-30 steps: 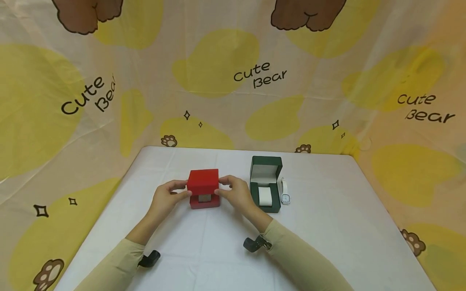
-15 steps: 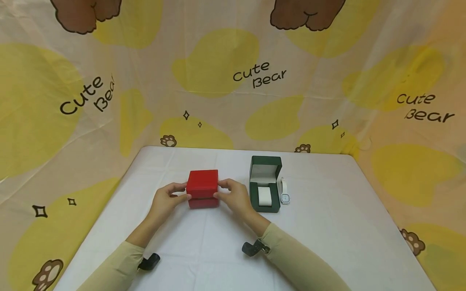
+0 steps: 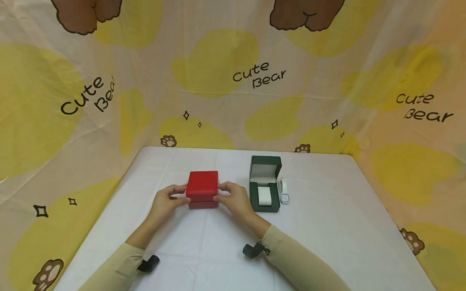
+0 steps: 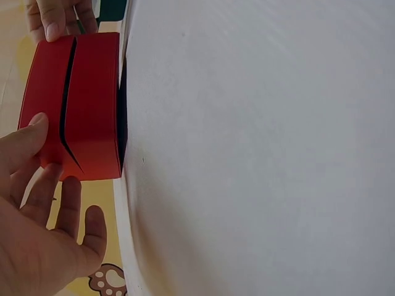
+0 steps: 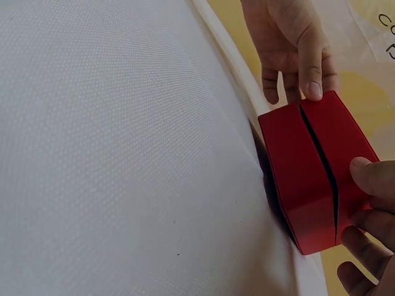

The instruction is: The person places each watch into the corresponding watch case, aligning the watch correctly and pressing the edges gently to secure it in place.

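Observation:
A red watch box [image 3: 202, 182] stands on the white table with its lid down almost to the base. A thin dark gap between lid and base shows in both wrist views. My left hand [image 3: 164, 204] holds the lid's left side, thumb [image 4: 34, 126] on the front face and fingers at the side. My right hand [image 3: 236, 199] grips the lid's right side the same way, its thumb [image 5: 364, 172] on the front. What the red box contains is hidden. Right of my right hand, a green watch box [image 3: 266, 160] stands open with a white cushion [image 3: 264, 196] inside.
A white wristwatch [image 3: 285, 198] lies along the right side of the green box. White cloth covers the table [image 3: 327, 226]. A patterned yellow curtain [image 3: 211, 64] hangs behind and at both sides.
Both hands have lowered the red box's lid from part-raised to nearly closed, which hides the pale cushion inside. The green box and the wristwatch have stayed put.

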`<state>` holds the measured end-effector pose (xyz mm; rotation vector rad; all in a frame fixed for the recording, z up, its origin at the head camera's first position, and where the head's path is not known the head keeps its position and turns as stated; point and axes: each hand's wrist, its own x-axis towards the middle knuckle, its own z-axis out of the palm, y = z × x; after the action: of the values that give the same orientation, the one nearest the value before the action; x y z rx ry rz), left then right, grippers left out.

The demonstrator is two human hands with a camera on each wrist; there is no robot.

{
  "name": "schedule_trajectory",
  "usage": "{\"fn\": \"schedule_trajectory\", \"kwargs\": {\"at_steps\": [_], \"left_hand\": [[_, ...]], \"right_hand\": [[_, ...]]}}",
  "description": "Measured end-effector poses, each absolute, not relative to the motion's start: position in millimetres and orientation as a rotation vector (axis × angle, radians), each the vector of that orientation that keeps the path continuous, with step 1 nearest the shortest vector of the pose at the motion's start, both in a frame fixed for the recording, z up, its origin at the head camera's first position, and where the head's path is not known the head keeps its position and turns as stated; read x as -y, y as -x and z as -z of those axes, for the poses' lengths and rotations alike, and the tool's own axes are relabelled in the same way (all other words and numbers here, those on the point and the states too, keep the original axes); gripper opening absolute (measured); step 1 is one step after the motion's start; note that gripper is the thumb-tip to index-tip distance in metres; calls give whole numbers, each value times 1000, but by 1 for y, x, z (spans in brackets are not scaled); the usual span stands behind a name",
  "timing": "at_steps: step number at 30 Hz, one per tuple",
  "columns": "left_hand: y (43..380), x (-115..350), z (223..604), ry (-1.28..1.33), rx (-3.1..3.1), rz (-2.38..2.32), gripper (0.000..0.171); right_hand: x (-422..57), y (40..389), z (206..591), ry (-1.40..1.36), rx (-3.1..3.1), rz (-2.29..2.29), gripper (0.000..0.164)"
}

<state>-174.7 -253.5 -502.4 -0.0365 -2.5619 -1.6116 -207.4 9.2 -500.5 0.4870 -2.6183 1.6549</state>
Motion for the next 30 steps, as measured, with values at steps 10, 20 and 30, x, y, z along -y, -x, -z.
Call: {"fn": "schedule_trajectory", "kwargs": {"at_steps": [10, 20, 30], "left_hand": [[173, 256, 503, 30, 2554, 1693, 37], [171, 253, 499, 26, 2545, 1736, 37], [171, 254, 505, 6, 2594, 1678, 36]], "right_hand": [[-8, 206, 502, -499, 2634, -1654, 32], [-9, 205, 501, -510, 2664, -1598, 32], [-8, 200, 502, -487, 2668, -1605, 29]]}}
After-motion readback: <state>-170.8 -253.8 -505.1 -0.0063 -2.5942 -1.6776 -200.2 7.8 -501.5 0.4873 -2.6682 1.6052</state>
